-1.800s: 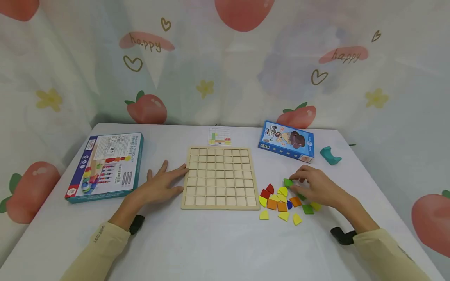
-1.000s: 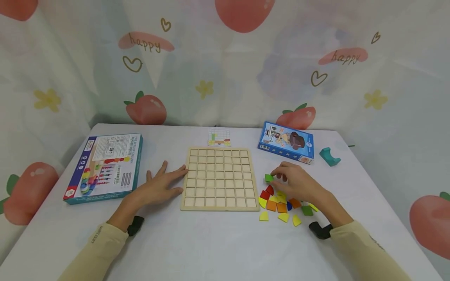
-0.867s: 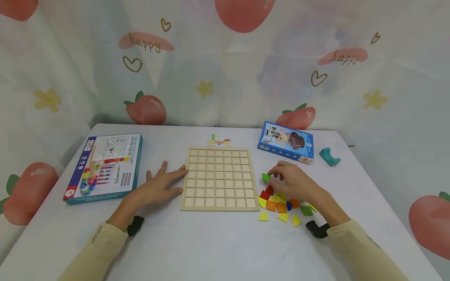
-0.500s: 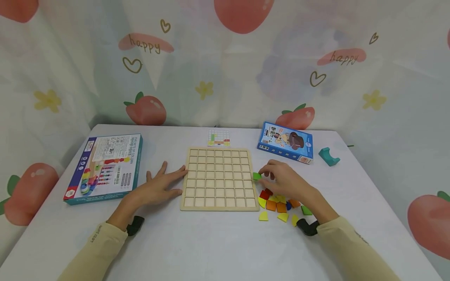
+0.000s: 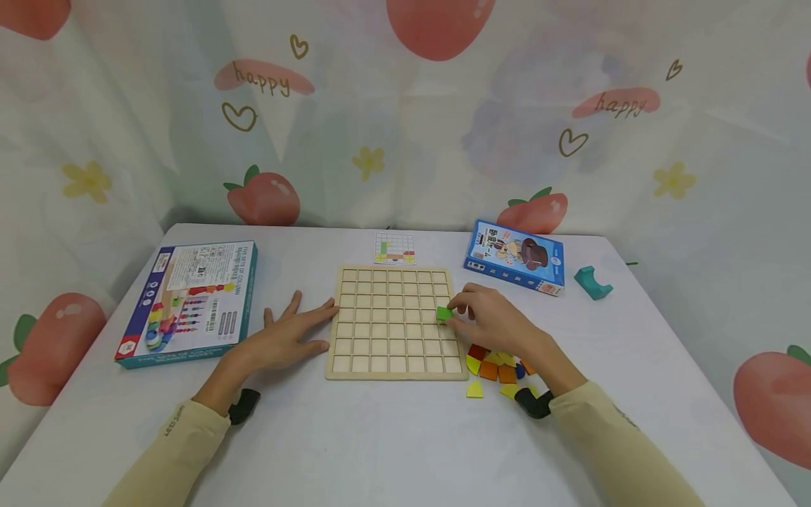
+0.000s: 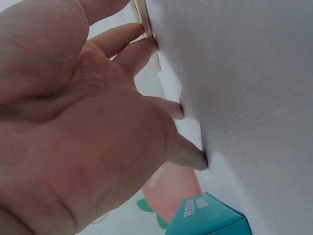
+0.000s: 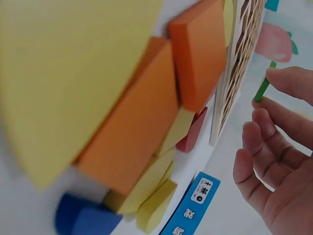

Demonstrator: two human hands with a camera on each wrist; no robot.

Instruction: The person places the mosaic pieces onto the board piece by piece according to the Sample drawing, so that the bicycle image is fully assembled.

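Note:
A wooden grid board (image 5: 389, 377) lies flat in the middle of the table. Between thumb and forefinger my right hand (image 5: 491, 320) pinches a green square tile (image 5: 444, 314) over the board's right side; the right wrist view shows that tile (image 7: 264, 89) edge-on, above the board. My left hand (image 5: 288, 338) is spread on the table, its fingertips at the board's left edge. In the left wrist view the left hand (image 6: 98, 127) has its fingers extended, tips on the table. Loose tiles, orange (image 5: 488, 371), yellow (image 5: 474, 389), red and blue, lie below my right hand, some hidden by the forearm.
A small card with a coloured grid pattern (image 5: 394, 248) lies behind the board. A teal and white box (image 5: 190, 303) is at the left, a blue box (image 5: 516, 255) at the back right. Beside the blue box lies a teal curved piece (image 5: 593, 282).
My right hand has carried the green tile leftward from the loose tiles to over the board's right columns. My left hand has stayed in place.

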